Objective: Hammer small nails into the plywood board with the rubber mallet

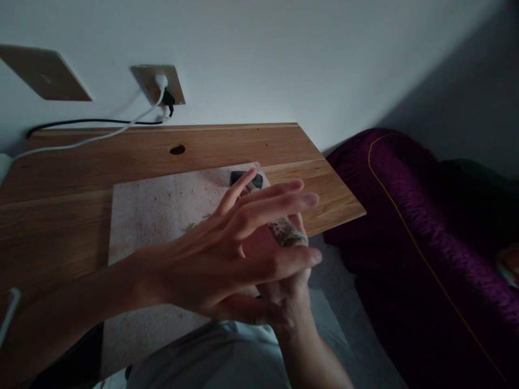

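My left hand [227, 248] reaches in from the left with its fingers spread and nothing between them. It passes in front of my right hand [298, 283] and hides much of it. My right hand is closed around the worn, mottled handle of a hammer [287, 232], whose dark head lies beyond my left fingers, over the board's far right corner. Beneath both hands is a pale speckled board [138, 227] with a row of small dark dots. Small shiny metal pieces [192, 226] lie on it, partly behind my left hand; their kind is unclear.
The board rests on a wooden desk [81, 167] with a dark oval cable hole [177, 149]. White and black cables run from a wall socket [158, 84] along the desk's back. To the right stands something covered in purple cloth [389, 227].
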`<action>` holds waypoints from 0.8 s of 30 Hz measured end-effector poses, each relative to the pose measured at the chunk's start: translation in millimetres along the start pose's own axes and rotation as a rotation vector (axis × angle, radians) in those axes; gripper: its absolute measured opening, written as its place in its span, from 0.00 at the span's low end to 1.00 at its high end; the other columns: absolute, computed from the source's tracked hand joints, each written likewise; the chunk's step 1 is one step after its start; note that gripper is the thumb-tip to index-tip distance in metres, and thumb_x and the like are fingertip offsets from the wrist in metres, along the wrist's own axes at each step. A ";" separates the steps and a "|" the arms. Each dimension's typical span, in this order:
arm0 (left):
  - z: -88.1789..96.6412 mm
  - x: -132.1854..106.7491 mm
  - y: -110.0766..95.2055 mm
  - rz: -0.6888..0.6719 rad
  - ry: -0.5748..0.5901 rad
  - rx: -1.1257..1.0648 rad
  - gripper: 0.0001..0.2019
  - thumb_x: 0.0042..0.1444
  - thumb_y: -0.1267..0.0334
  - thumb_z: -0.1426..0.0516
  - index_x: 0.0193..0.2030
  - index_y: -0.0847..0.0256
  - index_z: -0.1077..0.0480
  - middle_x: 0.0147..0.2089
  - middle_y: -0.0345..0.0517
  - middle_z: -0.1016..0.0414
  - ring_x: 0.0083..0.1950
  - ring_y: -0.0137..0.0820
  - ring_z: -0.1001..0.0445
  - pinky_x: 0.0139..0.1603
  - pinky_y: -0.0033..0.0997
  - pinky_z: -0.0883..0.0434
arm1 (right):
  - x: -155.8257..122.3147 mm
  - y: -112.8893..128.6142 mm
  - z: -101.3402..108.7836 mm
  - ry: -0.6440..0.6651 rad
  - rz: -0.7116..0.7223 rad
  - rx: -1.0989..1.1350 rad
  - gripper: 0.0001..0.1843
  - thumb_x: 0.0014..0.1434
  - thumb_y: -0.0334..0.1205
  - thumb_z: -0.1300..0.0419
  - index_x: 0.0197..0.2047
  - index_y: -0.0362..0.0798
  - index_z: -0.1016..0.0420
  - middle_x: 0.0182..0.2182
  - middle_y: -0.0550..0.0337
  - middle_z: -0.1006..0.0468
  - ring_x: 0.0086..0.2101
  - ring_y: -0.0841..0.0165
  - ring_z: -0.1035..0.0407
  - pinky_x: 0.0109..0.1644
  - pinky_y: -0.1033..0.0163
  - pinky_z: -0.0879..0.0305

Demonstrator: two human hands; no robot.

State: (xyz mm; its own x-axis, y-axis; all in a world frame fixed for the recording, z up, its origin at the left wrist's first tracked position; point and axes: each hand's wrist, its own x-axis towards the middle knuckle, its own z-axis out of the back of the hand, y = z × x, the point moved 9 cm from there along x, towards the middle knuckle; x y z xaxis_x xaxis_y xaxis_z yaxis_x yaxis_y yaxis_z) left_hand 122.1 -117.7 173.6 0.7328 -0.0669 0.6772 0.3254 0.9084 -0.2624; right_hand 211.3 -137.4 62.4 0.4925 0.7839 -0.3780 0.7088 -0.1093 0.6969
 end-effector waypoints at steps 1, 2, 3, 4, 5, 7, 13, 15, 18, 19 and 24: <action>4.7 -1.2 -0.5 -0.007 -0.038 0.010 0.23 0.67 0.45 0.35 0.63 0.52 0.29 0.76 0.54 0.36 0.80 0.52 0.38 0.83 0.67 0.46 | 0.9 -1.3 -3.8 0.051 -0.008 0.073 0.25 0.68 0.66 0.44 0.45 0.57 0.17 0.49 0.58 0.13 0.64 0.55 0.26 0.67 0.38 0.28; 8.9 -2.4 -0.7 -0.010 -0.071 0.021 0.18 0.68 0.49 0.36 0.59 0.52 0.29 0.74 0.53 0.35 0.78 0.50 0.36 0.83 0.64 0.42 | 1.5 -2.4 -6.0 0.084 -0.016 0.148 0.25 0.68 0.67 0.44 0.44 0.56 0.17 0.48 0.57 0.13 0.64 0.55 0.26 0.69 0.40 0.29; 12.7 -3.5 -0.2 -0.005 -0.101 0.034 0.14 0.68 0.53 0.36 0.56 0.52 0.28 0.73 0.50 0.34 0.77 0.48 0.33 0.82 0.61 0.39 | 2.0 -3.4 -7.1 0.103 -0.024 0.209 0.25 0.68 0.66 0.44 0.44 0.55 0.17 0.48 0.56 0.13 0.63 0.56 0.25 0.70 0.42 0.30; 15.9 -4.2 0.3 -0.001 -0.127 0.050 0.11 0.67 0.56 0.37 0.53 0.52 0.28 0.72 0.47 0.33 0.75 0.47 0.31 0.80 0.58 0.35 | 2.3 -4.3 -8.0 0.117 -0.031 0.243 0.24 0.69 0.64 0.44 0.44 0.54 0.17 0.48 0.56 0.13 0.62 0.57 0.25 0.70 0.44 0.30; 18.6 -4.6 0.6 -0.001 -0.148 0.067 0.08 0.67 0.58 0.37 0.50 0.52 0.28 0.71 0.44 0.32 0.73 0.46 0.29 0.79 0.55 0.32 | 2.3 -4.6 -8.9 0.131 -0.036 0.266 0.23 0.70 0.62 0.44 0.45 0.54 0.17 0.48 0.56 0.13 0.61 0.58 0.24 0.70 0.46 0.29; 23.2 -4.7 0.5 -0.016 -0.182 0.110 0.04 0.66 0.62 0.38 0.47 0.52 0.27 0.67 0.42 0.30 0.70 0.42 0.27 0.76 0.49 0.28 | 1.8 -4.3 -9.8 0.154 -0.040 0.301 0.20 0.71 0.58 0.44 0.48 0.55 0.17 0.50 0.58 0.14 0.59 0.61 0.23 0.69 0.49 0.29; 29.6 -5.1 14.3 -0.015 -0.197 0.213 0.12 0.68 0.63 0.38 0.57 0.52 0.25 0.65 0.49 0.30 0.66 0.39 0.27 0.73 0.44 0.25 | 5.4 -24.1 5.5 0.134 -0.152 0.249 0.18 0.71 0.55 0.41 0.48 0.53 0.17 0.43 0.58 0.15 0.48 0.62 0.20 0.59 0.52 0.22; 35.0 -7.1 25.1 0.030 -0.240 0.242 0.13 0.67 0.65 0.39 0.57 0.50 0.26 0.63 0.47 0.28 0.63 0.40 0.25 0.68 0.44 0.22 | 9.8 -35.5 15.7 0.092 -0.185 0.247 0.16 0.71 0.53 0.40 0.47 0.52 0.17 0.39 0.59 0.15 0.44 0.63 0.20 0.54 0.54 0.20; 38.9 -9.6 39.0 0.041 -0.273 0.269 0.13 0.67 0.67 0.40 0.57 0.52 0.26 0.61 0.47 0.27 0.62 0.39 0.24 0.65 0.41 0.22 | 15.0 -51.0 25.5 0.047 -0.243 0.311 0.14 0.72 0.47 0.41 0.44 0.49 0.17 0.36 0.59 0.16 0.37 0.67 0.20 0.44 0.62 0.20; 38.1 -10.2 43.9 0.038 -0.264 0.279 0.13 0.67 0.68 0.40 0.57 0.53 0.26 0.61 0.48 0.27 0.62 0.39 0.24 0.65 0.41 0.23 | 15.7 -55.1 26.6 0.043 -0.268 0.337 0.13 0.73 0.45 0.42 0.44 0.48 0.18 0.35 0.59 0.15 0.36 0.69 0.20 0.42 0.65 0.20; 24.8 -19.8 92.9 0.195 -0.087 0.340 0.13 0.69 0.65 0.40 0.58 0.53 0.25 0.60 0.51 0.25 0.62 0.43 0.24 0.66 0.51 0.26 | 14.1 -66.1 22.4 0.106 -0.367 0.358 0.07 0.71 0.35 0.40 0.45 0.46 0.19 0.39 0.57 0.14 0.37 0.70 0.19 0.39 0.69 0.22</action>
State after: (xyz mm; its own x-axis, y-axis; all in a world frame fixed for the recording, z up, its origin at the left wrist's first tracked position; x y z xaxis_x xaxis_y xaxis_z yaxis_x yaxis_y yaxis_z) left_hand 122.9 -21.8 152.9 0.7030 0.1420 0.6969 -0.0416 0.9864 -0.1590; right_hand 182.6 -132.7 -2.6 0.1384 0.8653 -0.4818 0.9627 -0.0034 0.2706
